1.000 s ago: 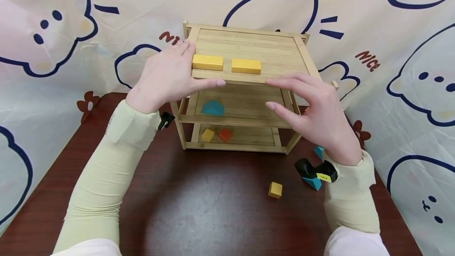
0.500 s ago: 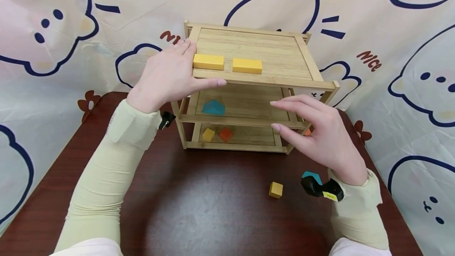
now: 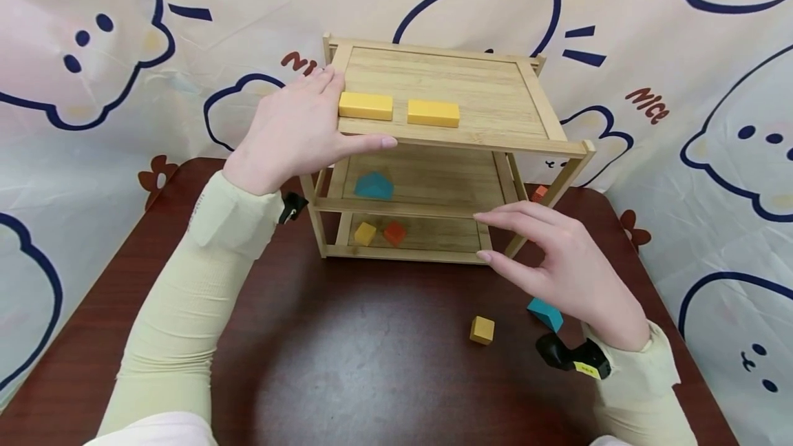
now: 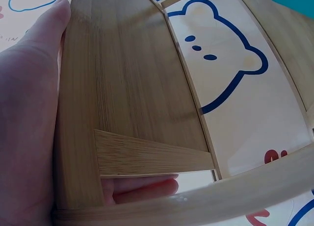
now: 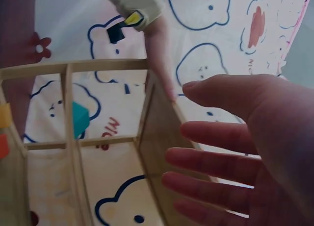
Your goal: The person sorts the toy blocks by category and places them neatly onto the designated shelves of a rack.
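A three-tier wooden shelf (image 3: 446, 78) stands at the back of the table. My left hand (image 3: 294, 122) rests on its top left corner, with the thumb along the front edge beside a yellow rectangular block (image 3: 365, 107). A second yellow block (image 3: 433, 113) lies to the right on the same top board. In the left wrist view, fingertips (image 4: 147, 187) show through a gap at the board's end. My right hand (image 3: 557, 260) hovers before the shelf's right side, holding nothing, thumb and fingers apart. Near its wrist a blue triangular block (image 3: 546, 314) and a yellow cube (image 3: 482, 330) lie on the table.
The middle tier bears a blue block (image 3: 374, 186). Lower down sit a yellow cube (image 3: 365, 234) and a red block (image 3: 394, 232). An orange block (image 3: 540, 193) shows behind the shelf's right post. Cartoon-printed cloth (image 3: 700, 74) surrounds the dark table (image 3: 334, 377).
My right hand has moved down and toward me, away from the top board's front edge, still holding nothing. The left hand and the blocks stay put.
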Demonstrator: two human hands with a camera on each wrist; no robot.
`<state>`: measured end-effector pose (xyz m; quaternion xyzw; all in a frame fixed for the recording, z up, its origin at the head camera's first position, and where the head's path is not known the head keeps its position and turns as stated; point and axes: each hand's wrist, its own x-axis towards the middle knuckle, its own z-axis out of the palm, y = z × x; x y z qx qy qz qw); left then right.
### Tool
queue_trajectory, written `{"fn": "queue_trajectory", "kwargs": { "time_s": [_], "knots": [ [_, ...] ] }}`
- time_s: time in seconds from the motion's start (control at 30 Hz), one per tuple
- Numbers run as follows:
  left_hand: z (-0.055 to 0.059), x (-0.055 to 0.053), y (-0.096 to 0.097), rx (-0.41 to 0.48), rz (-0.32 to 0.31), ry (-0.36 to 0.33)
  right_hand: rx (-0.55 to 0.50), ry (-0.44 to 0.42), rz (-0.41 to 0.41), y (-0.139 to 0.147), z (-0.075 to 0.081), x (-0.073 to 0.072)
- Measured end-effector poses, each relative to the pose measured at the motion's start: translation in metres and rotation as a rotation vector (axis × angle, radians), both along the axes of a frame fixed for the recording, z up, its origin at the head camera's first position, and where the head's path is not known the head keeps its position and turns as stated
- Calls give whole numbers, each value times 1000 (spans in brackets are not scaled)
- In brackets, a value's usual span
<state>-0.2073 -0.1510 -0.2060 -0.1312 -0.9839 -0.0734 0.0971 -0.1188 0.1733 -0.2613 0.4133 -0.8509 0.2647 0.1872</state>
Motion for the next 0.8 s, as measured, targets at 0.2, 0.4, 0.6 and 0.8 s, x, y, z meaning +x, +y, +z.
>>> {"fn": "queue_trajectory", "kwargs": {
  "time_s": [0.2,0.4,0.6,0.8],
  "knots": [
    [0,0,0,-2,2,8,91,-95,-75,11,-16,-5],
    [0,0,0,-7,2,9,132,-152,-124,20,-35,-7],
    [0,-1,0,-6,8,10,188,-285,-136,27,-52,-13],
    [0,-2,1,-14,9,6,252,-420,-124,27,-75,-16]
  ]
}}
